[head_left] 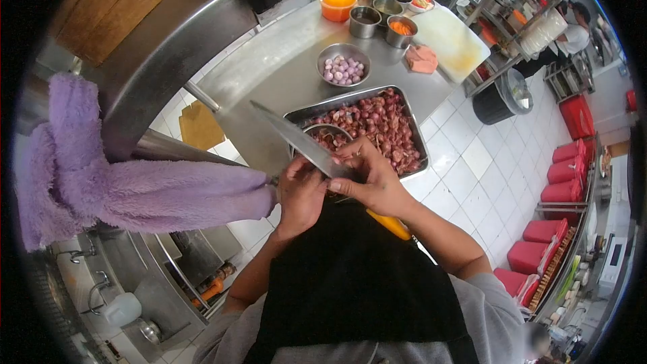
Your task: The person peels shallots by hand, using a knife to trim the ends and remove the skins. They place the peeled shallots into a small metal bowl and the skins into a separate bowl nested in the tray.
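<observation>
My right hand (pixel 374 178) is closed around the base of a broad kitchen knife (pixel 296 140), its blade slanting up and to the left. My left hand (pixel 300 192) is closed close beside the blade; what its fingers hold, if anything, is hidden. Both hands are above the near edge of a metal tray (pixel 421 141) full of red unpeeled shallots (pixel 384 125). A round metal bowl (pixel 330 128) with reddish pieces in it sits in the tray, partly covered by the blade. Behind the tray, another metal bowl (pixel 323 54) holds peeled pale-purple shallots (pixel 344 69).
Several metal containers, one with orange pieces (pixel 402 27), stand at the back of the steel table (pixel 249 87). Near them are a pink cloth (pixel 422 58) and a white cutting board (pixel 455 40). A purple towel (pixel 168 189) hangs at left. A person (pixel 573 37) is far right.
</observation>
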A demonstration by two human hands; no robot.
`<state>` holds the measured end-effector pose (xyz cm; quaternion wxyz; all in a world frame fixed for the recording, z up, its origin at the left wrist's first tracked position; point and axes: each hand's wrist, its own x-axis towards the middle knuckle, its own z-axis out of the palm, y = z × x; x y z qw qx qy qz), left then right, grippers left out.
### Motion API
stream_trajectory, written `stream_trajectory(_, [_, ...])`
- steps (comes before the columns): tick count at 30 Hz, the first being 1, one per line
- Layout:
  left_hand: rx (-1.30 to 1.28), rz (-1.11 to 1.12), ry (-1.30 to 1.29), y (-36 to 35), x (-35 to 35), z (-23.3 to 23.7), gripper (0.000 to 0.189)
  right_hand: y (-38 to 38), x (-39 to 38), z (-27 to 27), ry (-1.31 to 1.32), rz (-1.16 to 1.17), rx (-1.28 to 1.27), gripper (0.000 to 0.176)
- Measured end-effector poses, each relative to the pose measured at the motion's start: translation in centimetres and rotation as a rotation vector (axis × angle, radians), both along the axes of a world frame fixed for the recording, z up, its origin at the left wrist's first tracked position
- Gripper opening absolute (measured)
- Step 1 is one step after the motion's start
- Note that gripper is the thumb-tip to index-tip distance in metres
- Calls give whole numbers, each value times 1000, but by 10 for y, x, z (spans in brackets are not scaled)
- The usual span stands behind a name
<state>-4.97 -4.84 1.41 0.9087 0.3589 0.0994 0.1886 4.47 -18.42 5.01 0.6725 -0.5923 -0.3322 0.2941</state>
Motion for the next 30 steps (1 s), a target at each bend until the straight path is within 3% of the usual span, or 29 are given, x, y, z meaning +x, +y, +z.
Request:
stream_trajectory(4, [18, 6, 1, -3, 3, 8, 22, 0, 6, 1, 64, 55, 88, 42])
stream_trajectory(6, [-35, -61, 10, 2, 4, 11, 22, -7, 13, 14, 612, 206, 14, 34])
stream_trajectory(10, [-156, -183, -15, 11, 0, 3, 25, -8, 18, 6, 857, 203, 58, 30])
stream_trajectory(12, [-150, -182, -3, 13, -2, 3, 25, -9, 20, 2, 849, 156, 42, 31])
stream_trajectory(14, [-143, -180, 10, 15, -3, 2, 26, -8, 20, 1, 629, 41, -58, 32])
stream_trajectory(20, [-149, -114, 9, 20, -6, -7, 31, -14, 17, -20, 506, -48, -139, 34])
stream_trajectory(27, [-98, -143, 109, 25, -9, -6, 36, -19, 10, -6, 577, 110, -98, 49])
stream_trajectory(30, [-124, -147, 66, 22, -9, 0, 33, -20, 3, 8, 420, 119, -138, 63])
